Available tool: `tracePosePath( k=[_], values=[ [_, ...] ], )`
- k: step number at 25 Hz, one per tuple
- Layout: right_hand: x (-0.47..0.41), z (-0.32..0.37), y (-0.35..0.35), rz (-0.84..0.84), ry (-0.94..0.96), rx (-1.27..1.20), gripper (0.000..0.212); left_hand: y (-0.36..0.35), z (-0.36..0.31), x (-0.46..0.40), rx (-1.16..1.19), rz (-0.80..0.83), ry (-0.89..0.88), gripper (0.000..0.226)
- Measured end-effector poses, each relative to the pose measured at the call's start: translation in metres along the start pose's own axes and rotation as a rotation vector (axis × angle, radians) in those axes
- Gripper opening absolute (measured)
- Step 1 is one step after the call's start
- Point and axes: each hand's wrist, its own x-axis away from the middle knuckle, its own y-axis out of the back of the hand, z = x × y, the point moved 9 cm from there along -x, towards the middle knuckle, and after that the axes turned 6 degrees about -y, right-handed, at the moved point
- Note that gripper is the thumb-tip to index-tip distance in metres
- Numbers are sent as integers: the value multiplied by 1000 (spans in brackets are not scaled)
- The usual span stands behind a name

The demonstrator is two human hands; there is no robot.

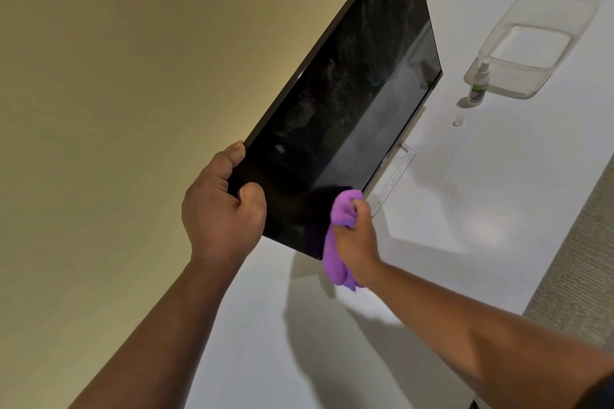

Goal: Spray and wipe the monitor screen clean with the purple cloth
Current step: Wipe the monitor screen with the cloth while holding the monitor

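Two hands are at work on the monitor (335, 116), which stands tilted on the white counter (465, 183) against a yellowish wall (116, 76). Farthest left, the left hand (222, 206) grips the monitor's near top corner, its fingers (237, 151) curled over the edge and the thumb pressed on the front, steadying the panel. Just to its right, the right hand (355, 236) holds the bunched purple cloth (335, 242), fingers closed round it, and presses it on the lower near corner of the screen, touching the bezel. Fine speckles of spray or dust show higher up on the dark glass, well apart from the cloth, so the wiping looks only partly done.

To wipe well, I judge the left hand should brace firmly while the right sweeps the cloth in long overlapping strokes toward the speckled area, with light pressure so the panel does not rock. Farther right on the counter stands the small spray bottle (478, 86), just beside a clear plastic container (531, 46), both away from either hand.
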Motion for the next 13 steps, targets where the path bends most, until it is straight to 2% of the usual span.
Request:
tracePosePath(
  k=[2, 3, 6, 7, 9, 12, 13],
  values=[
    [-22, 4, 21, -106, -105, -84, 12, 0, 0, 0, 1, 6, -5, 58],
    [-27, 14, 22, -119, -100, -115, 15, -1, 0, 0, 2, 7, -7, 58],
    [-14, 36, -10, 23, -17, -104, 48, -1, 2, -1, 1, 4, -8, 59],
    [-1, 30, -22, 93, 10, -81, 52, -1, 2, -1, 4, 3, -11, 59],
    [12, 15, -26, 165, 6, -35, 43, -1, 2, 0, 7, -1, -8, 58],
    [-15, -10, 6, 17, -261, -117, 21, 0, 0, 1, 0, -3, -11, 58],
    [-22, -3, 11, -16, -296, -163, 18, 0, -1, 1, -7, -4, -16, 58]
  ],
)
